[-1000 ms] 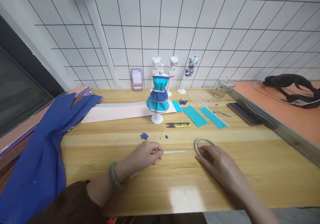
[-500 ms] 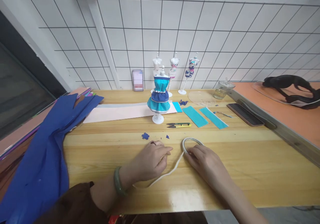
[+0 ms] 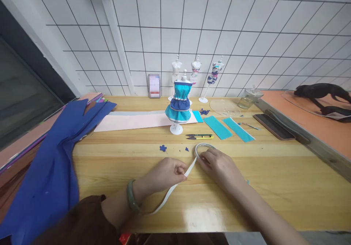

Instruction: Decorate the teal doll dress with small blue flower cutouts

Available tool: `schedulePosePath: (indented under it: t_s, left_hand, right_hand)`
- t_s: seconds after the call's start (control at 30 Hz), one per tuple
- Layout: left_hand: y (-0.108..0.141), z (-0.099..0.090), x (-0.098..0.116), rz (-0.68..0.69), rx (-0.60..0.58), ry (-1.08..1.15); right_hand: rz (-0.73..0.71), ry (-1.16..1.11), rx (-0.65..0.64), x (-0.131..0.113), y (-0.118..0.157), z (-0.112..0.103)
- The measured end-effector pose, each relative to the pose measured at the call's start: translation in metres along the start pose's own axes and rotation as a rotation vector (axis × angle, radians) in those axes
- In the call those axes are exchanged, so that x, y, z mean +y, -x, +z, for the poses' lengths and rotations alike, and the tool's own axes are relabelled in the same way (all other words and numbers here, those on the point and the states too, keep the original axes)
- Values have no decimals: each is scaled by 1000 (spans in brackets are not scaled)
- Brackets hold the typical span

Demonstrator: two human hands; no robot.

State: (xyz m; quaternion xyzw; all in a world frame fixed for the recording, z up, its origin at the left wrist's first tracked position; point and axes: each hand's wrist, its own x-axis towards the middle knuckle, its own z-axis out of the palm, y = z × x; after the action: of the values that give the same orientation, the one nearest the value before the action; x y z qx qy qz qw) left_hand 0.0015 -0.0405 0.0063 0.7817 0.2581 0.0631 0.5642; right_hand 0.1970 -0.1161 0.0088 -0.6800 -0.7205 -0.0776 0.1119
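My right hand (image 3: 219,164) is closed on the near right side of a roll of white tape (image 3: 197,150). From the roll a loose white strip (image 3: 170,192) runs down to the left, under my left hand (image 3: 167,173). The fingers of my left hand are curled, with thumb and fingertips against the strip. Beyond the hands lie a blue flower cutout (image 3: 163,148), a small blue scrap (image 3: 187,149) and yellow-handled thread snips (image 3: 200,136). A small dress form (image 3: 179,100) in a teal and blue dress stands behind them.
Blue fabric (image 3: 52,164) covers the left side. A long pale pink strip (image 3: 131,121) and two teal pieces (image 3: 218,127) (image 3: 238,129) lie across the table. Three small dress forms, a propped phone (image 3: 154,86), a glass jar (image 3: 250,97) and a dark phone (image 3: 274,126) are farther back.
My left hand has come down slightly and its fingers have closed on the strip. The roll and my right hand have shifted a little left and away from me.
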Motion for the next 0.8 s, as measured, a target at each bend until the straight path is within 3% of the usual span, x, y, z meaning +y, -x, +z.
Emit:
schedulePosePath:
  t_s: [0.17, 0.33, 0.47, 0.6, 0.8]
  left_hand:
    - [-4, 2, -4, 170, 139, -321]
    - [-5, 7, -6, 364, 178, -695]
    - [2, 17, -3, 506, 197, -1092]
    - [8, 33, -2, 591, 267, -1255]
    - [7, 43, -4, 626, 263, -1154]
  right_hand:
    - [-59, -31, -37, 4, -2, 6]
    - [-40, -251, -115, 15, 0, 2]
    - [-57, -401, -94, 15, -8, -6]
    - [-190, -497, -169, -14, -36, -14]
    - [-397, -578, -527, -81, -86, -14]
